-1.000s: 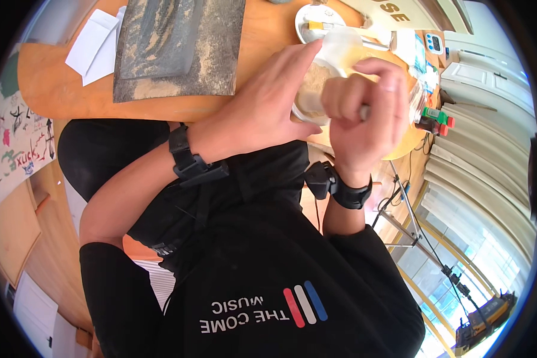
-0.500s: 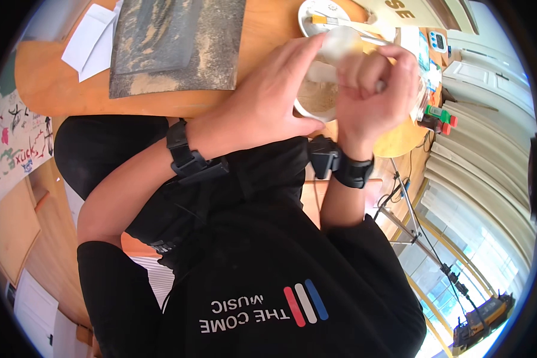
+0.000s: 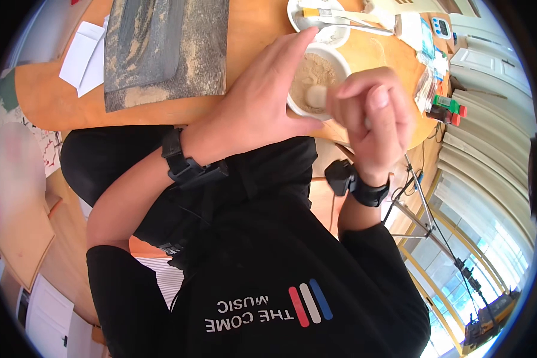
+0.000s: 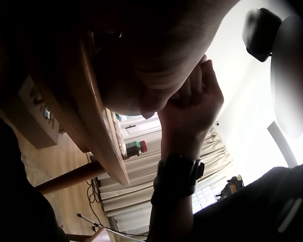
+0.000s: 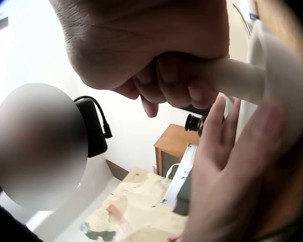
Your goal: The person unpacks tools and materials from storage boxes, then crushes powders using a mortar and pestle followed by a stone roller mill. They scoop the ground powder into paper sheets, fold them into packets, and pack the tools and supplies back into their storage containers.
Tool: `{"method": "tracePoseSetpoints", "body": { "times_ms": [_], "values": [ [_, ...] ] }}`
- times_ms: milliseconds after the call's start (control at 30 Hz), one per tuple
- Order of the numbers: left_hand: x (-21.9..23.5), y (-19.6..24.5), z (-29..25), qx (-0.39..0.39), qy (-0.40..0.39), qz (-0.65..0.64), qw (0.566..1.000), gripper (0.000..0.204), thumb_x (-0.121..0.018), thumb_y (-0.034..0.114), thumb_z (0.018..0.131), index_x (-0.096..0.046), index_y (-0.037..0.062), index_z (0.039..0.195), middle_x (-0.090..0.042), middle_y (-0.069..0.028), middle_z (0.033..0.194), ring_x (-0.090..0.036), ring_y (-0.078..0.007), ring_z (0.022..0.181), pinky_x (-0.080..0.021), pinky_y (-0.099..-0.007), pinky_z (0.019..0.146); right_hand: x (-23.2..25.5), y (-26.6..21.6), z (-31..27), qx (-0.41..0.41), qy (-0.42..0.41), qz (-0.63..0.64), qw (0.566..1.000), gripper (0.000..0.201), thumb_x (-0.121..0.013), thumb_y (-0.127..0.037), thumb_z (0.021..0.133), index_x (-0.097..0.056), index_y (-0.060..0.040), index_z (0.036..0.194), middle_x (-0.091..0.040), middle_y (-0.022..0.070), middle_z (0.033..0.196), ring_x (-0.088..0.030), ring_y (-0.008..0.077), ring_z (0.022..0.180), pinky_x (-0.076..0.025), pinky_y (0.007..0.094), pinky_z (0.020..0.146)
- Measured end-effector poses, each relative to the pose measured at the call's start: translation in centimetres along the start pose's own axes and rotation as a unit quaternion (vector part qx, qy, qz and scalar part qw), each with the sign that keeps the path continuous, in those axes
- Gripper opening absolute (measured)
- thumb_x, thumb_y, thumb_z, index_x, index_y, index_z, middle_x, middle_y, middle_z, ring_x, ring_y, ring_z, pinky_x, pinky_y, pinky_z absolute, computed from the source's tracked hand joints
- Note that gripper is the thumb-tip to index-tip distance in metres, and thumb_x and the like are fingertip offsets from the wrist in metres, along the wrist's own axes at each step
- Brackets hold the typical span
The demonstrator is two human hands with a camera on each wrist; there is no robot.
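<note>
A white mortar (image 3: 343, 59) holding tan powder (image 3: 319, 68) stands near the table's edge. My left hand (image 3: 262, 98) wraps its side, thumb at the near rim and fingers reaching round the far side. My right hand (image 3: 373, 116) grips a white pestle (image 3: 317, 96), whose rounded head rests in the powder. In the right wrist view, the pestle's pale handle (image 5: 237, 78) runs from the curled fingers into the mortar (image 5: 290, 70). The left thumb overlaps the mortar's rim there. The left wrist view is dark, and the mortar is hidden in it.
Beyond the mortar, a white plate (image 3: 334, 36) bears a brush (image 3: 325, 13) and a metal spoon (image 3: 364, 28). A dusty dark board (image 3: 167, 53) lies left, beside folded white paper (image 3: 85, 56). Bottles (image 3: 447, 107) and a small timer (image 3: 440, 27) stand right.
Over the last half second my right hand has moved toward my body, bringing the pestle's head to the nearer part of the mortar. My left hand keeps its place round the mortar.
</note>
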State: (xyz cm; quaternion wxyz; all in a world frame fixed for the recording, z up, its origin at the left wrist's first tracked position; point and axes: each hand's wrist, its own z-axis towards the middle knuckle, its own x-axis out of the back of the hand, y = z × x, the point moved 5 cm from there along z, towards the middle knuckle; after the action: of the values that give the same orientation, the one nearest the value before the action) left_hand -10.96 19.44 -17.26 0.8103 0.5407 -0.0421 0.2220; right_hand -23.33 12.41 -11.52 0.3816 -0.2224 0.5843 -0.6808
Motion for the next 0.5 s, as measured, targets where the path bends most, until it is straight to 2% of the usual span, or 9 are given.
{"method": "tracePoseSetpoints", "body": {
  "times_ms": [67, 133, 200, 233, 267, 333, 367, 400, 500],
  "values": [
    [-0.2, 0.1, -0.4, 0.009, -0.007, -0.009, 1.0, 0.113, -0.097, 0.018, 0.064, -0.033, 0.0042, 0.157, -0.049, -0.0192, 0.15, -0.051, -0.0374, 0.138, -0.045, -0.0433, 0.112, 1.7, 0.5, 1.0, 0.054, 0.058, -0.058, 0.995, 0.032, -0.047, -0.021, 0.109, -0.064, 0.0027, 0.096, -0.04, -0.006, 0.058, -0.032, 0.004, 0.051, -0.026, 0.0248, 0.051],
    [0.0, 0.2, -0.1, -0.008, 0.002, 0.0, 1.0, 0.113, -0.097, 0.019, 0.065, -0.034, 0.0043, 0.157, -0.049, -0.0202, 0.149, -0.052, -0.0376, 0.137, -0.045, -0.0432, 0.112, 0.7, 0.9, 1.9, 0.083, 0.074, 0.006, 0.994, 0.032, -0.049, -0.023, 0.107, -0.064, 0.0013, 0.093, -0.043, -0.0057, 0.06, -0.034, 0.0035, 0.053, -0.026, 0.0243, 0.052],
    [-0.2, 0.0, -0.2, -0.012, -0.001, 0.008, 1.0, 0.113, -0.097, 0.018, 0.065, -0.033, 0.0044, 0.157, -0.05, -0.02, 0.148, -0.052, -0.0377, 0.137, -0.046, -0.044, 0.111, -0.6, 0.8, 1.2, 0.017, 0.048, -0.104, 0.993, 0.037, -0.042, -0.028, 0.111, -0.059, 0.0029, 0.1, -0.036, -0.0034, 0.054, -0.028, 0.0066, 0.047, -0.027, 0.0291, 0.05],
    [-0.2, 0.0, -0.2, -0.018, 0.001, 0.007, 1.0, 0.113, -0.097, 0.018, 0.065, -0.033, 0.0046, 0.157, -0.05, -0.0195, 0.148, -0.053, -0.0376, 0.137, -0.046, -0.0444, 0.111, -1.3, 0.1, 0.4, -0.023, -0.021, -0.071, 0.997, 0.04, -0.044, -0.03, 0.11, -0.062, 0.0029, 0.098, -0.04, -0.0029, 0.056, -0.03, 0.0063, 0.049, -0.027, 0.0275, 0.051],
    [-0.1, 0.1, -0.1, -0.022, 0.004, 0.006, 1.0, 0.113, -0.097, 0.018, 0.065, -0.033, 0.0048, 0.157, -0.05, -0.0189, 0.148, -0.053, -0.0376, 0.137, -0.046, -0.0448, 0.111, -0.7, -0.3, 0.6, -0.02, -0.021, -0.071, 0.997, 0.04, -0.044, -0.03, 0.11, -0.062, 0.0029, 0.098, -0.04, -0.0029, 0.056, -0.03, 0.0063, 0.049, -0.027, 0.0275, 0.051],
    [-0.1, 0.0, -0.2, -0.008, -0.007, -0.007, 1.0, 0.112, -0.097, 0.019, 0.066, -0.034, 0.0048, 0.157, -0.05, -0.0188, 0.148, -0.052, -0.0377, 0.137, -0.045, -0.0452, 0.112, -0.4, -1.2, 0.8, 0.021, -0.07, -0.254, 0.965, 0.042, -0.045, -0.032, 0.11, -0.063, 0.004, 0.097, -0.04, -0.0034, 0.056, -0.032, 0.0063, 0.051, -0.027, 0.0267, 0.052],
    [-0.2, 0.0, -0.1, -0.015, -0.007, -0.004, 1.0, 0.11, -0.094, 0.017, 0.068, -0.031, 0.0028, 0.156, -0.05, -0.0209, 0.145, -0.052, -0.0399, 0.135, -0.045, -0.0459, 0.111, 0.3, -0.5, 1.4, 0.035, 0.005, -0.256, 0.966, 0.043, -0.046, -0.032, 0.109, -0.064, 0.0047, 0.097, -0.039, -0.0035, 0.056, -0.033, 0.0065, 0.052, -0.029, 0.027, 0.052],
    [-0.2, 0.3, -0.1, -0.023, -0.008, -0.002, 1.0, 0.108, -0.091, 0.015, 0.069, -0.029, 0.0009, 0.156, -0.05, -0.023, 0.143, -0.051, -0.0422, 0.132, -0.045, -0.0465, 0.11, 0.3, 0.4, 2.2, 0.039, 0.056, -0.143, 0.987, 0.043, -0.046, -0.032, 0.11, -0.063, 0.0049, 0.097, -0.038, -0.0037, 0.056, -0.032, 0.0067, 0.051, -0.029, 0.0277, 0.052],
    [-0.1, 0.3, -0.1, -0.025, -0.013, 0.0, 1.0, 0.107, -0.092, 0.016, 0.07, -0.03, 0.0, 0.156, -0.05, -0.0234, 0.142, -0.052, -0.0424, 0.132, -0.045, -0.0466, 0.109, -1.0, 1.0, 2.1, 0.017, 0.027, -0.075, 0.997, 0.045, -0.045, -0.033, 0.11, -0.063, 0.006, 0.097, -0.036, -0.0043, 0.055, -0.03, 0.0065, 0.048, -0.028, 0.0276, 0.05]
  ]
}}
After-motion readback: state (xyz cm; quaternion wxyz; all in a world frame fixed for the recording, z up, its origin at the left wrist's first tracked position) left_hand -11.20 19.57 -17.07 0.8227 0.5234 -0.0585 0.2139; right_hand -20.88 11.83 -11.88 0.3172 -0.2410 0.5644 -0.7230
